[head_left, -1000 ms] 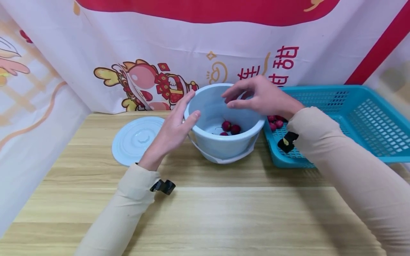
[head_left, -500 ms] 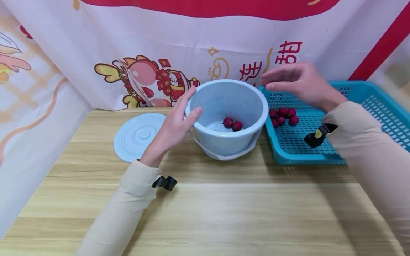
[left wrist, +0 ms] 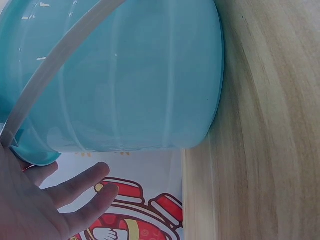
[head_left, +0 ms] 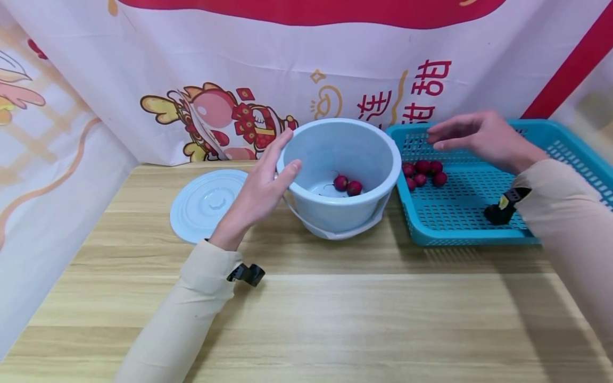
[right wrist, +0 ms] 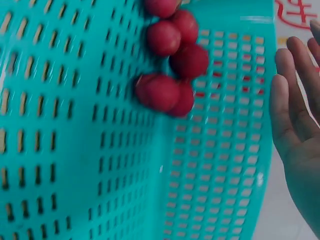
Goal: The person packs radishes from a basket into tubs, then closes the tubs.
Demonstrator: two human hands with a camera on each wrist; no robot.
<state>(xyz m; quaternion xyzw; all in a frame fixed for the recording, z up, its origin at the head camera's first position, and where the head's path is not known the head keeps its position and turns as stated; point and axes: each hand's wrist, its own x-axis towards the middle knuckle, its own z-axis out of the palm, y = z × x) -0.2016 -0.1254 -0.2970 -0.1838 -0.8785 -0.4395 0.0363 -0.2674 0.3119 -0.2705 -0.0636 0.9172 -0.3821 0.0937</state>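
Observation:
A light blue bucket [head_left: 345, 213] with a handle stands on the table, and two red radishes [head_left: 354, 188] show at its bottom. My left hand [head_left: 261, 186] rests against the bucket's left rim, its fingers extended along the outside and the thumb at the edge. In the left wrist view several fingers [left wrist: 80, 187] stretch out straight beside the bucket wall. Above the back part of a teal basket [head_left: 460, 238] hovers my right hand [head_left: 488, 139], fingers loosely bent and holding nothing. Several radishes [head_left: 421, 173] lie clustered at the basket's left end; the right wrist view shows them piled against its wall.
A round light blue lid [head_left: 206, 205] lies on the wooden table [head_left: 335, 319] left of the bucket. The basket stands close to the bucket's right side. Behind everything hangs a printed cloth [head_left: 268, 64], and another cloth side closes off the left.
My right hand has moved right from over the bucket to over the basket. A third radish seen earlier in the bucket no longer shows. My left hand has stayed at the rim.

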